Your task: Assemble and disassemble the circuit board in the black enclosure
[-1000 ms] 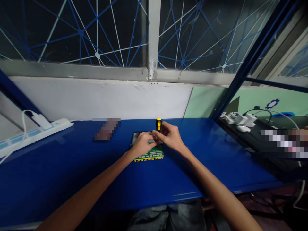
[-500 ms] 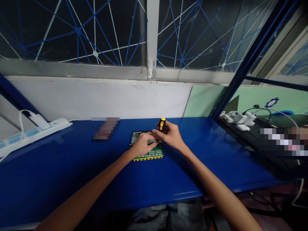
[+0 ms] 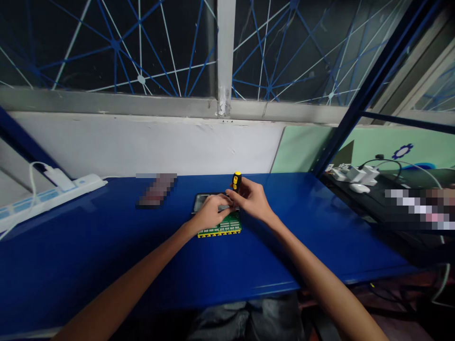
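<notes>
A black and yellow screwdriver (image 3: pixel 236 180) stands nearly upright in my right hand (image 3: pixel 251 198), its handle between the closed fingers. Its tip is hidden among the fingertips of both hands. My left hand (image 3: pixel 210 211) lies over a device with a green circuit board (image 3: pixel 230 223) and a yellow toothed strip (image 3: pixel 219 233) along its near edge. Thumb and fingers of that hand come together close beneath the screwdriver; whatever they pinch is hidden. Behind the board, a dark-framed grey housing part (image 3: pixel 199 202) shows partly past the left hand.
The blue table (image 3: pixel 149 270) carries a blurred-out item (image 3: pixel 156 191) at the back left and a white power strip (image 3: pixel 88 182) at the far left. To the right, white chargers (image 3: pixel 360 175) and cables lie on a black surface. A blue post (image 3: pixel 341 128) rises at the back right.
The screwdriver's handle has shifted slightly left and up, with my right hand's fingers following. My left hand and the circuit board stay almost where they were.
</notes>
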A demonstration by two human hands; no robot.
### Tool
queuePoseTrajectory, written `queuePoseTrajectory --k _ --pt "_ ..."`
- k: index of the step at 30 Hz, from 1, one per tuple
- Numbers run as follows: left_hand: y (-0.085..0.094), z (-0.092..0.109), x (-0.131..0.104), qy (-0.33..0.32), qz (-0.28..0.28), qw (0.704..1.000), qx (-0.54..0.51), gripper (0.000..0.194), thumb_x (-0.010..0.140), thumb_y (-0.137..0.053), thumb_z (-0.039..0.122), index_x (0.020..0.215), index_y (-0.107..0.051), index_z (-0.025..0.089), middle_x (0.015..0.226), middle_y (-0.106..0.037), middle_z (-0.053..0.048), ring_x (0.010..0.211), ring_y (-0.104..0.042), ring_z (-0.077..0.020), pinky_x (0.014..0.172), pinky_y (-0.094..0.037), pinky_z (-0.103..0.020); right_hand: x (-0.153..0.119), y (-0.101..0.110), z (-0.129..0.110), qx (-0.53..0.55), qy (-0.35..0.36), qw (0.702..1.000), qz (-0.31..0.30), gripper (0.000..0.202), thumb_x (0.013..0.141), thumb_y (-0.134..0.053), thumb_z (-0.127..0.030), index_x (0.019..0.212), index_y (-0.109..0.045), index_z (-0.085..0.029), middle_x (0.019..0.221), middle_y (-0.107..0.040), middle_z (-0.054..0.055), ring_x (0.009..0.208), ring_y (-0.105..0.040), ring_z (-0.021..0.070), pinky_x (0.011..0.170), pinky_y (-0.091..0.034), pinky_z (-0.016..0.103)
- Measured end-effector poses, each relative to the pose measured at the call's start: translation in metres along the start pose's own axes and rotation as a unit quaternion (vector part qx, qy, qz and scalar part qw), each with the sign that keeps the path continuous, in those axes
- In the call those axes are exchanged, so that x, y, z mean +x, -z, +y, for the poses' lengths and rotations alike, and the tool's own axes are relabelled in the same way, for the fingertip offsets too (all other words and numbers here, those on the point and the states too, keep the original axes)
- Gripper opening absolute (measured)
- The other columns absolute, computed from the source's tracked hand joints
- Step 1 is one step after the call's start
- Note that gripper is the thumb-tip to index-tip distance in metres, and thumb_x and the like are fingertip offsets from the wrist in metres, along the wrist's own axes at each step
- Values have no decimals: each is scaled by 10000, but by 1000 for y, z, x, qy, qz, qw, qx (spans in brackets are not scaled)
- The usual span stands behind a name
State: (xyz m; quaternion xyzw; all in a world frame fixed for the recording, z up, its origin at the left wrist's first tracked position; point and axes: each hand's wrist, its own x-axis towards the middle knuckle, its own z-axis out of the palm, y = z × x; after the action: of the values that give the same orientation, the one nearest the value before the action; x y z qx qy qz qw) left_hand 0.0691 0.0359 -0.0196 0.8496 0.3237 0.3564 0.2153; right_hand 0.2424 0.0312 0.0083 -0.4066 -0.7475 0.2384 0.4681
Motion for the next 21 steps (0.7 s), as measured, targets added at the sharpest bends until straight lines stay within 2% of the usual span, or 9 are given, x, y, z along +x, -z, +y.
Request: queuePoseTrajectory --k 5,10,17,21 --pt "-2 -1 0 14 34 999 10 171 832 -649 315 827 -751 178 870 -743 -69 885 -685 -218 852 -515 -354 1 0 1 5 -8 1000 1 284 836 -609 -463 903 -597 -186 650 -576 4 541 -477 128 525 -343 285" --pt "0 1 0 4 1 1000 9 167 849 -605 261 875 -751 185 914 -748 -65 901 -685 -211 849 -515 -347 0 -1 -1 7 -14 1000 -1 273 830 -612 -457 880 -595 -189 633 -563 0 541 -470 127 521 -341 284" --pt "-1 0 0 1 24 999 33 166 847 -600 255 827 -746 178 842 -745 -61 859 -686 -208 819 -509 -342 0 0 -3 13 -18 1000 -2 308 812 -628 -471 912 -610 -181 679 -591 15 554 -479 126 531 -357 291" --pt "-1 0 -1 -10 4 1000 28 170 854 -587 244 866 -739 171 864 -743 -61 866 -686 -211 808 -513 -344 0 0 -2 7 -18 1000 -3 298 825 -617 -469 922 -603 -187 679 -592 10 550 -473 125 530 -349 289"
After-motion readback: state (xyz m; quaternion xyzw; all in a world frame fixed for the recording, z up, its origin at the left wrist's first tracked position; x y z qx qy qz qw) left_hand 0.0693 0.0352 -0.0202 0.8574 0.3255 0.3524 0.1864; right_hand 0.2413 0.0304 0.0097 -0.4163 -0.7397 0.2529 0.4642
